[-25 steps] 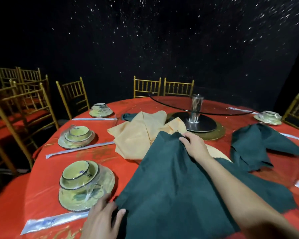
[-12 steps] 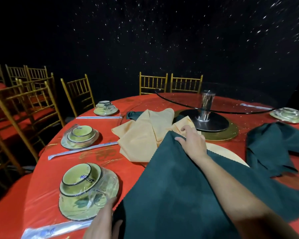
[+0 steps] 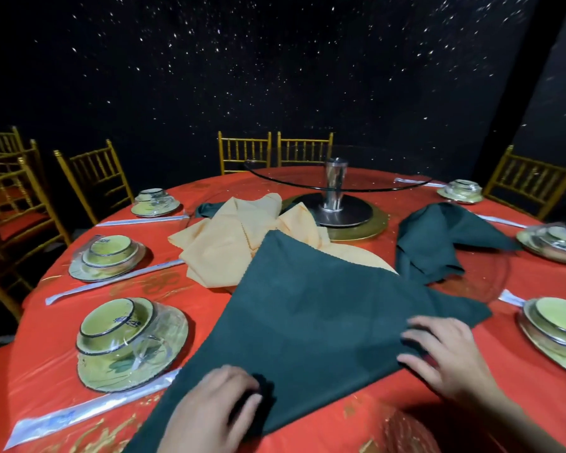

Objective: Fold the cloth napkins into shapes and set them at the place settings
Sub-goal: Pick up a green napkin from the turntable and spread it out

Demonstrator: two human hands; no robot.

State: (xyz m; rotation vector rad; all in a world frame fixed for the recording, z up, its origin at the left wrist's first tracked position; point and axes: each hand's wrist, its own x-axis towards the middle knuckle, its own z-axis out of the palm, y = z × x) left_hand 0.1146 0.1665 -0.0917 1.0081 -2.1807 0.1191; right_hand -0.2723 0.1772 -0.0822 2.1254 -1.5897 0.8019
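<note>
A dark green napkin [image 3: 307, 315] lies spread on the red tablecloth [image 3: 46, 371] right in front of me, one corner pointing away toward the table's middle. My left hand [image 3: 209, 410] pinches its near corner, and a bit of cloth sticks up between thumb and fingers. My right hand [image 3: 441, 354] rests on the napkin's right side, fingers spread over the cloth and thumb at its near edge. The nearest place setting [image 3: 128, 344], a plastic-wrapped bowl on a plate, sits to the left of the napkin.
A heap of peach napkins [image 3: 236, 243] and a second green napkin [image 3: 438, 240] lie beyond. A glass turntable on a metal post [image 3: 335, 188] fills the centre. More wrapped settings [image 3: 107, 256] [image 3: 562, 325] and wrapped chopsticks [image 3: 89, 416] ring the table. Gold chairs [image 3: 92, 178] surround it.
My right hand has let go of the napkin's far corner and drawn back to its right side. My left hand has taken the near corner. The napkin now lies flatter.
</note>
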